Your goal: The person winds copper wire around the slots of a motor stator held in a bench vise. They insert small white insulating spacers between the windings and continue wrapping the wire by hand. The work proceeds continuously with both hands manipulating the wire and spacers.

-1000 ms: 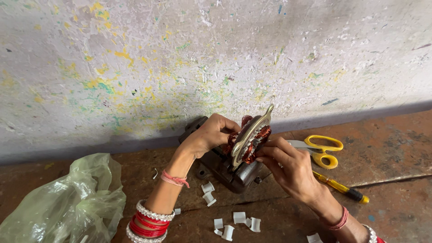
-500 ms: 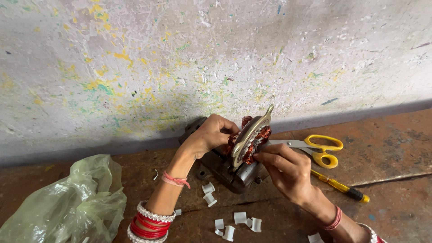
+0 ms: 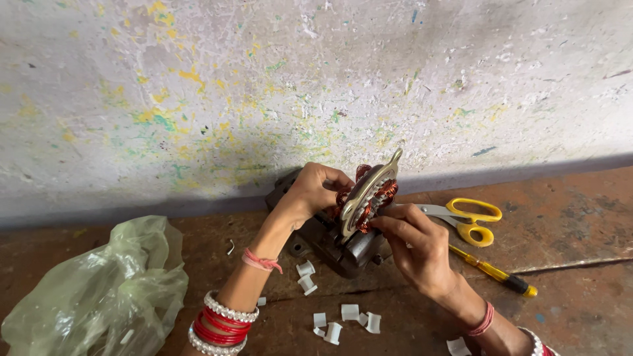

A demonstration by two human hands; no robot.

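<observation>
Head view: at 8 o'clock a crumpled green plastic bag (image 3: 92,290) lies on the rust-brown bench (image 3: 580,303). Left of centre, the left hand (image 3: 310,191) reaches in from 6 o'clock, its fingers curled and clamped on the rear face of a motor stator (image 3: 368,198) with copper windings, held upright on edge on a dark vise (image 3: 336,244) at frame centre. The right hand (image 3: 412,240) comes from 5 o'clock; its thumb and forefinger are pinched together at the front winding slots, but what they pinch cannot be told. White insulation slips (image 3: 343,320) lie scattered at 6 o'clock. At 3 o'clock, yellow-handled scissors (image 3: 468,217) and a yellow screwdriver (image 3: 491,271) lie near each other.

The step in hand appears to be fitting or seating insulation in a slot. It is best done with the left hand bracing the core firmly, so the right can press squarely along the slot without scraping the wire enamel.

Against the frame half a second earlier, the right hand sits slightly higher against the stator; the left grip, tools and slips are unchanged.
</observation>
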